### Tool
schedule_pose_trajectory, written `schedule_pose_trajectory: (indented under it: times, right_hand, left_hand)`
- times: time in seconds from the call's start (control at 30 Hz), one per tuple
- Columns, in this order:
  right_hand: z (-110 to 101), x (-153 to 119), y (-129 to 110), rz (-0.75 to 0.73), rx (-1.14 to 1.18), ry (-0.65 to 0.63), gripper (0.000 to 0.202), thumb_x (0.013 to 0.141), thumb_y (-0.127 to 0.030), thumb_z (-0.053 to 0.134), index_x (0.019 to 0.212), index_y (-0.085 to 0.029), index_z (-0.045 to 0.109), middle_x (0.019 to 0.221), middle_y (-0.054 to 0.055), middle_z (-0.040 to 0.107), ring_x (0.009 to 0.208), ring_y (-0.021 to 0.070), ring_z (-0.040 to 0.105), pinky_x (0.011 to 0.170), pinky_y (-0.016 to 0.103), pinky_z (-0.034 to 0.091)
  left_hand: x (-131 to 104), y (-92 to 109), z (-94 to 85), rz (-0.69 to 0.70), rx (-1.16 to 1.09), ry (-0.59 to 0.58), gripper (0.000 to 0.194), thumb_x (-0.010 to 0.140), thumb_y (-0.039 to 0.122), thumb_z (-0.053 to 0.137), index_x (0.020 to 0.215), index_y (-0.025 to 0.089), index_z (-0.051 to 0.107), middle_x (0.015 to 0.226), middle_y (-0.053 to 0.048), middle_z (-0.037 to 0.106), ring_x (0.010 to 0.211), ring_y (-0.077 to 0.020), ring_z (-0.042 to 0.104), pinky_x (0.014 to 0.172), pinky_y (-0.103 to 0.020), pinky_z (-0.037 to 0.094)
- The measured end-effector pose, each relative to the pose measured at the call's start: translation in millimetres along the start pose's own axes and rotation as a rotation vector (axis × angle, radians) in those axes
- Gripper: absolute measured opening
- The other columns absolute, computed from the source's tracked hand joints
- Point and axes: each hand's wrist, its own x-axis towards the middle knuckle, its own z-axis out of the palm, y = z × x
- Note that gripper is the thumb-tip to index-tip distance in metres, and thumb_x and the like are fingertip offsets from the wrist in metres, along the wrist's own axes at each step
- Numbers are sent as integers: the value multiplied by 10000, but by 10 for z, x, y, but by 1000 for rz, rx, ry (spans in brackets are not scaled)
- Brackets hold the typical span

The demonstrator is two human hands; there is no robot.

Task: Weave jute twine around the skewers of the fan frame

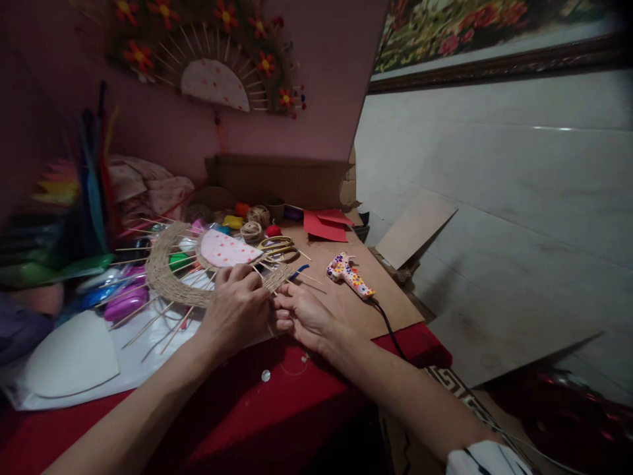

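A half-round fan of thin wooden sticks, with a woven twine band (171, 270) around it and a white dotted fabric piece (230, 249) at its centre, lies tilted over the table. My left hand (237, 300) is closed over the band near its right end, fingers curled around the sticks. My right hand (304, 313) pinches at that same end, thumb and fingers together beside the left fingertips. Any loose twine between the right fingers is too small to make out. Just beyond the hands are yellow-handled scissors (277, 247) and a blue-handled tool (299, 271).
A flower-patterned glue gun (349, 274) with a black cord rests on brown cardboard (390, 300). Red sheets (326, 225) and twine balls (252, 231) sit behind. At left are a white curved piece (72, 356) and coloured packets (126, 297). A finished fan (215, 82) hangs on the wall.
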Motion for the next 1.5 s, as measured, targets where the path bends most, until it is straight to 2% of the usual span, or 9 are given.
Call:
schedule_pose_trajectory:
  times: [0.27,0.47,0.67,0.9,1.03,1.17,1.5]
  right_hand:
    - [-36,6,12,4,20,-10,275,718,-119,644,855,-198,419,535,-102,427,396,15,256,403,165,142]
    - [-2,-25,-8,-6,0,-3,269,735,-126,637,834,-201,398,527,-109,400,402,14,253,405,157,140]
    - [-6,-30,-13,3,16,-2,273,739,-130,642,815,-201,389,545,-101,409,413,15,259,412,155,145]
    - [-15,-27,-7,-4,13,-4,255,738,-131,646,809,-194,409,542,-99,401,413,14,251,413,164,139]
    - [-11,-16,-3,-18,16,-15,238,726,-117,637,827,-188,434,527,-104,390,405,14,243,406,167,135]
    - [-26,-9,4,-26,8,5,250,712,-112,640,831,-188,434,549,-95,427,405,13,266,405,169,143]
    - [-22,-21,4,-25,-5,32,253,727,-139,642,830,-196,418,548,-97,415,405,11,266,408,164,144]
  left_hand:
    - [-16,10,8,-30,-17,0,167,749,180,594,591,212,635,699,-54,595,850,-255,469,772,-422,336]
    - [-27,29,3,-42,-31,-12,115,742,190,613,640,209,662,828,-70,639,903,-269,475,774,-429,338]
    - [-33,6,35,-58,-85,-8,181,810,152,537,706,199,677,783,-58,664,876,-253,493,776,-420,341]
    - [-32,-9,58,-99,-123,1,134,809,143,543,780,188,666,796,-52,669,901,-258,498,787,-411,340]
    - [-33,-10,51,-53,-99,2,154,797,136,563,849,214,686,808,-49,666,886,-259,492,771,-408,342]
    - [-27,-1,42,0,-51,2,145,779,140,586,780,234,696,784,-55,653,881,-266,490,774,-423,339]
    - [-31,19,41,0,-44,-15,159,769,132,592,801,239,705,787,-60,639,887,-264,489,774,-425,338]
